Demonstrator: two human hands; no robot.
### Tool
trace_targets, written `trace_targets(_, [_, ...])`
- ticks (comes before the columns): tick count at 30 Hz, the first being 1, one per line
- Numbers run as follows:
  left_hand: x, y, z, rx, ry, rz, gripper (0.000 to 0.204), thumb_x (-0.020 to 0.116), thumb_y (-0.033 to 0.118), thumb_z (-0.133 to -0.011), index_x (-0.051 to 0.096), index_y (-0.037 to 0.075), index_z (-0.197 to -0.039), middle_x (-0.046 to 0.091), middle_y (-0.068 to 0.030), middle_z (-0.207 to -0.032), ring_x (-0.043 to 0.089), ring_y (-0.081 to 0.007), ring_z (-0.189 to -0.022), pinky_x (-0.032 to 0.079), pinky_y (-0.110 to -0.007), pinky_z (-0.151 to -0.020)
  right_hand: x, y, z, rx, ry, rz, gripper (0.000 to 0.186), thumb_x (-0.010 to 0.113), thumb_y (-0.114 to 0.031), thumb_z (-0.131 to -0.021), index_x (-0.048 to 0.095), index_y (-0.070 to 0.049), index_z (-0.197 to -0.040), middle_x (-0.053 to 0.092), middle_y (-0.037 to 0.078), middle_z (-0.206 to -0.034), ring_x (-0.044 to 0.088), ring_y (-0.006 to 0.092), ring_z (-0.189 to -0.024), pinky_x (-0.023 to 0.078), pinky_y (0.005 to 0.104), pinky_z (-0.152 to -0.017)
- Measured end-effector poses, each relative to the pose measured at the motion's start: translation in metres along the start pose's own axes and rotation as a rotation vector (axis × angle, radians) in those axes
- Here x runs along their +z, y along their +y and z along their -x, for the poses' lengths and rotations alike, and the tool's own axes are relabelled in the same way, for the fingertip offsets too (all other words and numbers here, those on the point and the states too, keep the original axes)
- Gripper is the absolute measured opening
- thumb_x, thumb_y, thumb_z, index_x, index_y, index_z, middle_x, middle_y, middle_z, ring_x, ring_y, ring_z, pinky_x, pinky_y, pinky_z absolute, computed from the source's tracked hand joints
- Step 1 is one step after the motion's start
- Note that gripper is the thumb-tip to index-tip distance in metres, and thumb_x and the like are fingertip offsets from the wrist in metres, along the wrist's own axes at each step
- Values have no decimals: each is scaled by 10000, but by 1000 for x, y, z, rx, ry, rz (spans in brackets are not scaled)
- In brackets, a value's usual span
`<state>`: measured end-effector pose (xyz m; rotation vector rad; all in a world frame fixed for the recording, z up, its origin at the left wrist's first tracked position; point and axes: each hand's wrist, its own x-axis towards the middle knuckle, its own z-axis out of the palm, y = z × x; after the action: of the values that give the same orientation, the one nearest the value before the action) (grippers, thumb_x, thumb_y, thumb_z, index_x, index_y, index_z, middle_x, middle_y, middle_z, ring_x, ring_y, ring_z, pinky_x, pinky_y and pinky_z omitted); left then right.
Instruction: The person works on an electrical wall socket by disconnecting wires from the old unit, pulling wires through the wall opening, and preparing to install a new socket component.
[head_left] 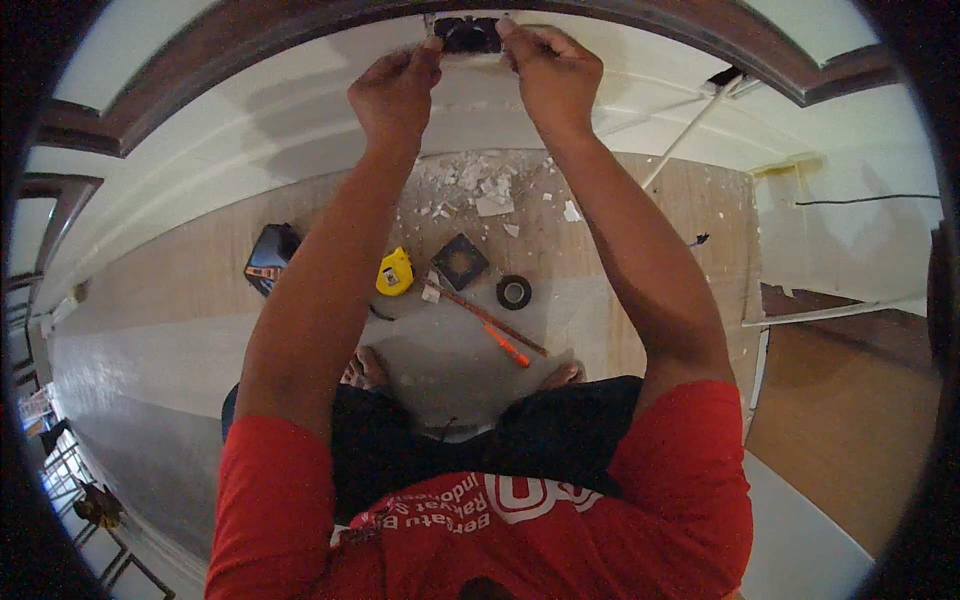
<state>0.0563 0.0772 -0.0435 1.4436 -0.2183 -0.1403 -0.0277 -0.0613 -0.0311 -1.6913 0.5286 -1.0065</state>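
Wall box: dark box (467, 35) set low in the white wall (300, 130), above the floor.
Left hand (396, 92): fingers pinching the box's left edge.
Right hand (549, 70): fingers pinching its right edge.
Floor (180, 300): plaster chips (485, 185), yellow tape measure (394, 272), black square plate (460, 262), tape roll (514, 292), screwdriver (495, 325).
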Motion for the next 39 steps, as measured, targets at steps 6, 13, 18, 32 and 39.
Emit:
trace_targets(6, [-9, -11, -3, 195, 24, -229, 248, 789, 218, -819, 745, -19, -875, 713, -66, -724, 630, -113, -651, 514, -271, -639, 2, 14, 5, -121, -2, 20, 159, 788, -141, -831, 736, -11, -907, 713, 36, -822, 625, 95, -724, 502, 249, -680])
trace_targets(13, [-1, 5, 7, 167, 63, -367, 245, 799, 242, -800, 750, 15, -881, 702, -60, -687, 614, -111, -612, 504, -277, -610, 0, 8, 7, -37, -16, 11, 95, 757, -82, -820, 711, -32, -887, 731, 69, -859, 686, 147, -783, 546, 289, -735])
trace_targets(18, [-11, -6, 1, 202, 63, -384, 284, 805, 289, -796, 738, 18, -844, 684, -57, -659, 614, -133, -593, 499, -289, -602, 4, 13, 10, -169, 23, 35, 78, 743, -38, -815, 715, -46, -887, 733, 73, -855, 687, 156, -767, 545, 292, -736])
trace_targets(32, [-13, -11, -10, 334, 68, -539, 315, 815, 338, -787, 730, 35, -797, 704, -103, -690, 670, -226, -618, 516, -343, -629, 4, 16, 5, -125, 18, -40, 119, 778, -59, -828, 729, 1, -919, 709, 42, -849, 624, 84, -746, 509, 238, -704])
trace_targets(39, [-29, -20, -15, 457, 47, -716, 385, 793, 422, -793, 730, 45, -749, 671, -77, -616, 639, -211, -557, 519, -357, -603, 1, 11, 7, -230, 17, 239, 85, 728, -112, -833, 703, -30, -837, 722, 98, -794, 683, 211, -666, 542, 320, -665])
